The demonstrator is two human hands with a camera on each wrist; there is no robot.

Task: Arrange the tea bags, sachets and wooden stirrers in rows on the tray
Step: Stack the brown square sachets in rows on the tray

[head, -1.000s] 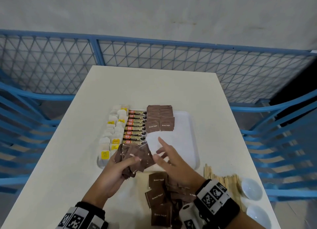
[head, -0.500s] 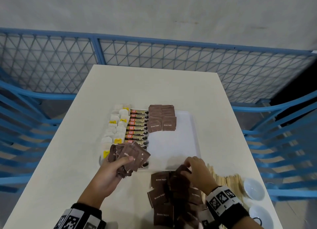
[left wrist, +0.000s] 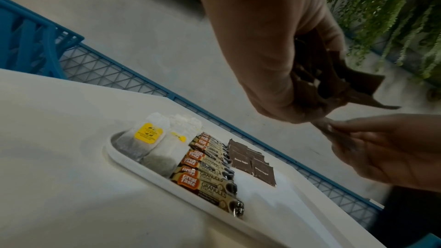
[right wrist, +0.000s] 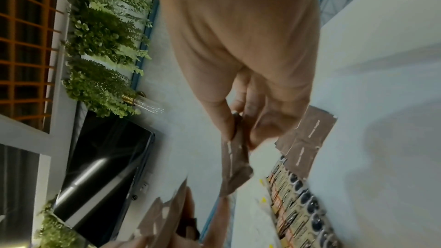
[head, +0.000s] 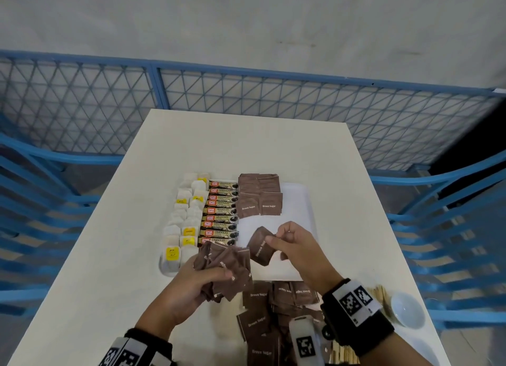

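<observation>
Brown paper sugar sachets in both my hands, above the white plastic tray (head: 306, 201).
My left hand (head: 189, 289) clutches a fanned bunch (head: 227, 270); my right hand's (head: 298, 250) grip pinches one sachet (head: 260, 246) over the tray's near end.

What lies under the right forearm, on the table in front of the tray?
Loose brown sugar sachets lie heaped on the white table; beside them are pale wooden stirrers. The forearm and wrist camera cover part of both heaps, so their extent is unclear.
</observation>
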